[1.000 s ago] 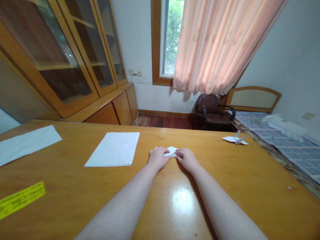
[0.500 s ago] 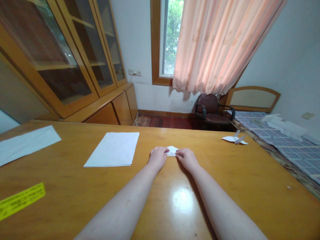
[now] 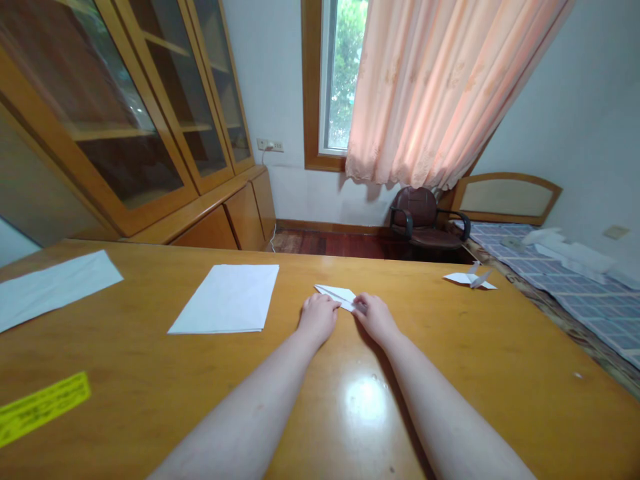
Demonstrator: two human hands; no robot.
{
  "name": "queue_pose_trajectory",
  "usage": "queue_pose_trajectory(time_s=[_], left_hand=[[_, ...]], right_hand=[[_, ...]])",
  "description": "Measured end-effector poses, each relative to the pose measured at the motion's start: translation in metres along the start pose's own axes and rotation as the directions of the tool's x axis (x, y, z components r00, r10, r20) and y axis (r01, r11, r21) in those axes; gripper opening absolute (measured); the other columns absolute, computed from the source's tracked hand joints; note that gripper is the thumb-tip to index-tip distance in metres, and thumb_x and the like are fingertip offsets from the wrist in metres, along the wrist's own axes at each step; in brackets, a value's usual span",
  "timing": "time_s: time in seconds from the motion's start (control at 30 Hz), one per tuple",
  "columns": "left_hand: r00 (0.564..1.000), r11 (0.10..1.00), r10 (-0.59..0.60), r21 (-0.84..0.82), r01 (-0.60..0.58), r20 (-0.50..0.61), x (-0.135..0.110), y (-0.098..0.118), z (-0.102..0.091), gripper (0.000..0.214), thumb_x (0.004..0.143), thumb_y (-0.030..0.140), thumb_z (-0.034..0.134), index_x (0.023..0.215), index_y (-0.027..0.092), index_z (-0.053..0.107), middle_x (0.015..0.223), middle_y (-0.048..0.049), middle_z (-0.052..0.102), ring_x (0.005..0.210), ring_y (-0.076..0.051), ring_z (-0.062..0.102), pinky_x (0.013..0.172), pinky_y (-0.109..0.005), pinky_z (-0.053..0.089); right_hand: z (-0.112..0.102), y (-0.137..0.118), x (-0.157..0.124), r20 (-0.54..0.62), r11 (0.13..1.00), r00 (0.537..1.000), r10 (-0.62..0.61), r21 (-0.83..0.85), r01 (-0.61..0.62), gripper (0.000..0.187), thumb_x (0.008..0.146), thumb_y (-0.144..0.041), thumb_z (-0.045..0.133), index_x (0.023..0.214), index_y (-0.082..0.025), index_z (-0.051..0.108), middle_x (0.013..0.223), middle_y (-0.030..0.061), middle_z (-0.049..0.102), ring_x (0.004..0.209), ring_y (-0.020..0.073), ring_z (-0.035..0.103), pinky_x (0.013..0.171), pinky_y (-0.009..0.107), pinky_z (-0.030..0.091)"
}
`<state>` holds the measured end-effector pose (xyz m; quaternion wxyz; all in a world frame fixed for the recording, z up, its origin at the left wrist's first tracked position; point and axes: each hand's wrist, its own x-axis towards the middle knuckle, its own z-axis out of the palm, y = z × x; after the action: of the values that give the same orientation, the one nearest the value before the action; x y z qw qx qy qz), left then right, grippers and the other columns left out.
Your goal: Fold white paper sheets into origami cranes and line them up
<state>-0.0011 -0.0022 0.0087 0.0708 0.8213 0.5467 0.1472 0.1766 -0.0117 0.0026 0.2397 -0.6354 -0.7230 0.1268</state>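
A small folded piece of white paper point(image 3: 336, 292) lies on the wooden table, its pointed end toward the far left. My left hand point(image 3: 320, 315) rests at its near edge, fingers bent and pressed together on the paper. On the right, my right hand point(image 3: 373, 315) pinches the paper's other end between thumb and fingers. Part of the paper is covered by my fingers. A finished-looking folded paper crane point(image 3: 470, 277) with raised points sits near the table's far right edge.
A stack of white paper sheets point(image 3: 225, 299) lies left of my hands. Farther left are a white paper strip point(image 3: 55, 287) and a yellow label point(image 3: 45, 408). Beyond the wooden table point(image 3: 150, 400) stand a glass-door cabinet point(image 3: 210, 177), a brown armchair point(image 3: 423, 217) and a bed point(image 3: 560, 277).
The folded paper has turned, so a long point now sticks out past my left hand to the far left. My left hand has shifted slightly nearer; my right hand has barely moved.
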Motion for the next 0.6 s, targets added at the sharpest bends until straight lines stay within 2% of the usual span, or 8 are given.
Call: queue_pose_trajectory(time_s=[0.13, 0.23, 0.33, 0.43, 0.6], left_hand=[[1.0, 1.0, -0.009, -0.002, 0.009, -0.009, -0.0013, 0.0009, 0.001, 0.029, 0.084, 0.034, 0.048, 0.111, 0.03, 0.061, 0.106, -0.0047, 0.06, 0.101, -0.023, 0.048, 0.089, -0.037, 0.036], [1.0, 1.0, -0.006, -0.022, 0.006, -0.011, -0.0017, 0.0013, 0.0019, 0.031, 0.085, 0.038, 0.048, 0.113, 0.03, 0.059, 0.109, -0.0043, 0.058, 0.104, -0.022, 0.047, 0.092, -0.038, 0.034], [1.0, 0.999, -0.001, -0.042, 0.001, 0.002, -0.0018, 0.0011, 0.0031, 0.032, 0.085, 0.041, 0.047, 0.114, 0.032, 0.058, 0.113, -0.0038, 0.057, 0.11, -0.023, 0.045, 0.098, -0.04, 0.029], [1.0, 0.998, -0.008, -0.057, 0.009, 0.025, -0.0015, 0.0004, 0.0039, 0.035, 0.083, 0.042, 0.051, 0.115, 0.033, 0.058, 0.118, -0.0027, 0.056, 0.119, -0.025, 0.038, 0.105, -0.044, 0.021], [0.998, 0.996, -0.013, -0.088, 0.018, 0.057, -0.0016, 0.0019, 0.0002, 0.037, 0.083, 0.048, 0.046, 0.115, 0.032, 0.057, 0.123, -0.0013, 0.056, 0.126, -0.027, 0.032, 0.108, -0.051, 0.014]], right_hand=[[-0.003, -0.0028, -0.0007, 0.056, 0.997, 0.996, -0.074, 0.025, 0.072, 0.029, 0.079, -0.026, 0.058, 0.107, -0.02, 0.063, 0.101, 0.007, 0.066, 0.094, 0.0192, 0.056, 0.085, 0.029, 0.039], [-0.0042, -0.0058, -0.0019, 0.111, 0.992, 0.986, -0.126, -0.011, 0.128, 0.024, 0.082, -0.029, 0.054, 0.1, -0.023, 0.068, 0.099, 0.0062, 0.065, 0.094, 0.0194, 0.056, 0.087, 0.031, 0.038], [-0.0021, -0.0066, -0.003, 0.09, 0.995, 0.992, -0.09, -0.036, 0.093, 0.022, 0.081, -0.031, 0.055, 0.097, -0.023, 0.07, 0.112, 0.0081, 0.06, 0.105, 0.0217, 0.052, 0.093, 0.034, 0.035], [-0.0002, -0.0052, -0.0032, 0.08, 0.997, 0.994, -0.075, 0.007, 0.075, 0.024, 0.081, -0.03, 0.055, 0.099, -0.021, 0.069, 0.123, 0.0095, 0.054, 0.114, 0.022, 0.048, 0.098, 0.035, 0.032], [-0.0025, -0.005, -0.0029, 0.058, 0.994, 0.993, -0.103, 0.035, 0.101, 0.023, 0.084, -0.034, 0.052, 0.095, -0.022, 0.068, 0.105, 0.0065, 0.063, 0.103, 0.0204, 0.053, 0.092, 0.033, 0.036]])
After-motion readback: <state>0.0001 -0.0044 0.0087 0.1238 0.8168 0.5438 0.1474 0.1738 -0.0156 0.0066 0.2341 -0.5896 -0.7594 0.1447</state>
